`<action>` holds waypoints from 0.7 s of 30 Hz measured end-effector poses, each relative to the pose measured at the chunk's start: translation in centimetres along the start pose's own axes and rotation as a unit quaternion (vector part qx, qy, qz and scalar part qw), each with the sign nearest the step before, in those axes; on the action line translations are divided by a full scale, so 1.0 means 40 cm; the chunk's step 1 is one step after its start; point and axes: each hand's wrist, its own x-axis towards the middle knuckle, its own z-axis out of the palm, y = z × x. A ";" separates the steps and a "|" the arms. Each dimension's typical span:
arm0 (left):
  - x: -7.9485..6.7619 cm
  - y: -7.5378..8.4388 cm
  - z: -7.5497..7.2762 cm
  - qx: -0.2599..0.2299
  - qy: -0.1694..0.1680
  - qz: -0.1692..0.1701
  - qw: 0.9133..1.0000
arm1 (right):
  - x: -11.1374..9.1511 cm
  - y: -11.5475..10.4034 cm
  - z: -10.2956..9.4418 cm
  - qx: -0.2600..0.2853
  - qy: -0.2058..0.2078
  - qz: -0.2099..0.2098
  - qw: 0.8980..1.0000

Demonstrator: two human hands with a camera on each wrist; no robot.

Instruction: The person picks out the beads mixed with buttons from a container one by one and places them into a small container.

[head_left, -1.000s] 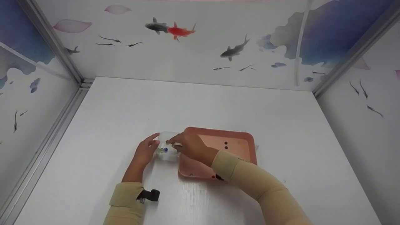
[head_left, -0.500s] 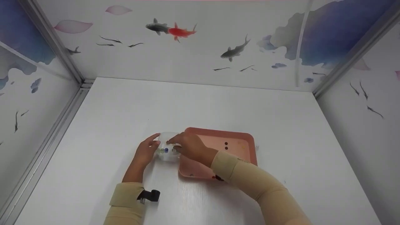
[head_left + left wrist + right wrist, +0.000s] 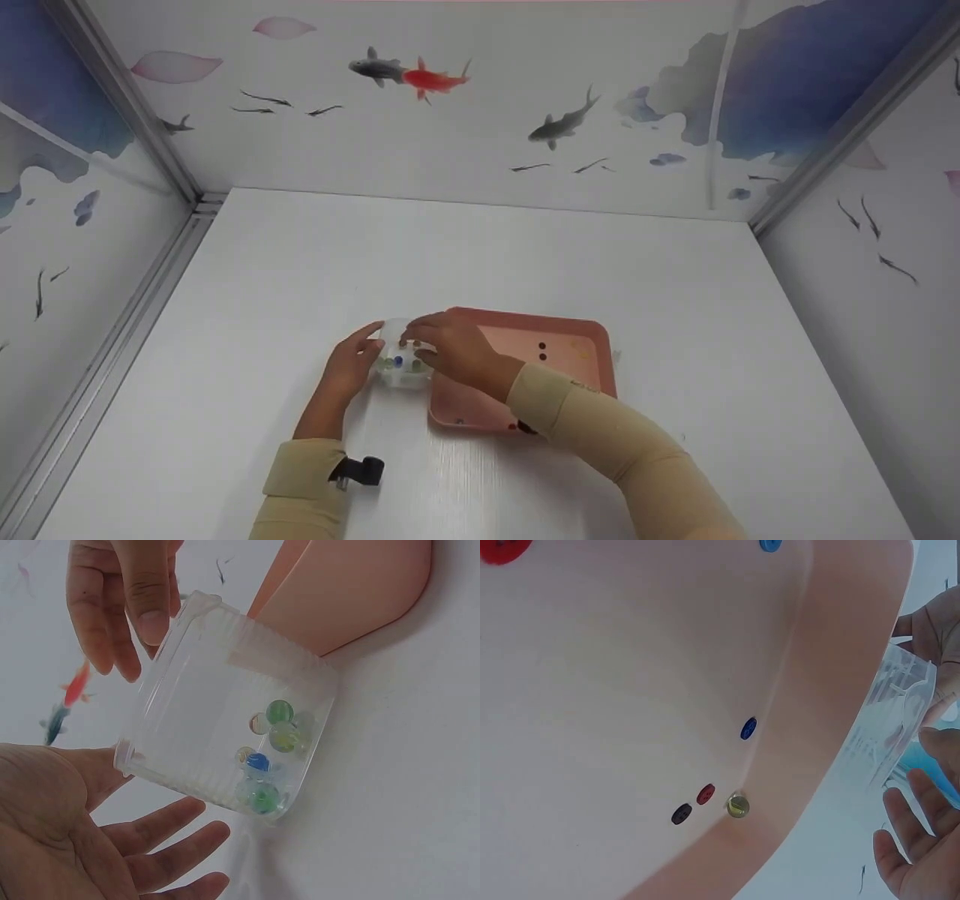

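A clear plastic container (image 3: pixel 191 697) stands on the table, holding several glass marbles, among them a blue marble (image 3: pixel 258 763) and a green marble (image 3: pixel 280 712). Beside its left side, my left hand (image 3: pixel 355 362) has its fingers extended, with the thumb at the rim. Over the container's mouth is my right hand (image 3: pixel 459 349), fingers bent slightly downward and nothing visible between them. A pink tray (image 3: pixel 525 315) adjoins the container on the right. In the right wrist view, a yellowish marble (image 3: pixel 738 805) lies in the tray's corner.
Buttons lie scattered in the tray: a dark blue button (image 3: pixel 748 728), a small red button (image 3: pixel 706 793), a black button (image 3: pixel 681 813) and others. The right forearm covers part of the tray. Printed walls surround the white table (image 3: pixel 465 247).
The right hand's fingers have lifted and spread slightly over the container, and more of the marbles inside show. The left hand and tray stay where they were.
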 end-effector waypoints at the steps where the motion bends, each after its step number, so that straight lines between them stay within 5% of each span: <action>1: 0.000 0.000 0.000 0.002 0.000 -0.001 1.000 | 0.000 0.001 0.000 -0.008 0.004 -0.001 1.000; 8: 0.000 0.000 0.000 0.003 -0.001 -0.001 1.000 | -0.006 0.003 -0.008 -0.063 0.022 0.002 0.998; 21: -0.004 0.003 0.002 -0.019 -0.001 -0.008 1.000 | -0.016 0.005 -0.029 -0.084 0.010 0.037 0.996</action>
